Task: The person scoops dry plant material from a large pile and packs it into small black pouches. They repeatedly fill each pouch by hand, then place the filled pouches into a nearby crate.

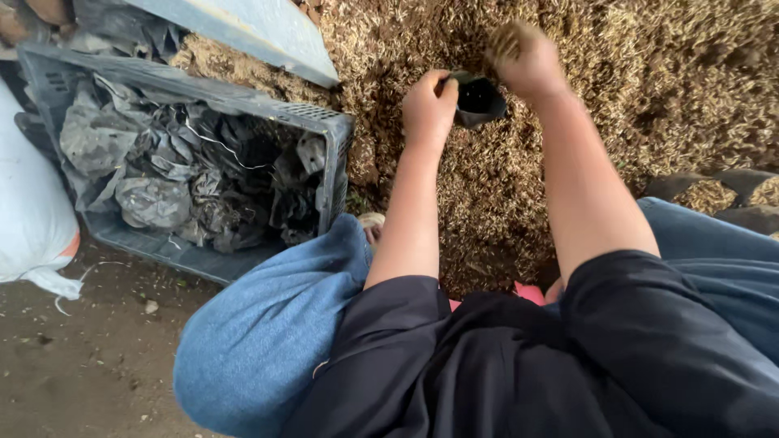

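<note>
My left hand (428, 104) grips the rim of a small black plastic grow bag (479, 99) and holds its mouth open above a big heap of brown husk mix (487, 186). My right hand (524, 57) hovers just above and to the right of the bag, its fingers closed around a handful of the husk mix. Both forearms reach forward from my dark sleeves. My knees in blue trousers frame the lower part of the view.
A grey plastic crate (324, 122) full of crumpled black bags (187, 170) stands at the left. A white sack (28, 211) lies at the far left on the dirt floor. A pale blue board (260, 28) leans behind the crate. Filled dark bags (714, 191) sit at the right edge.
</note>
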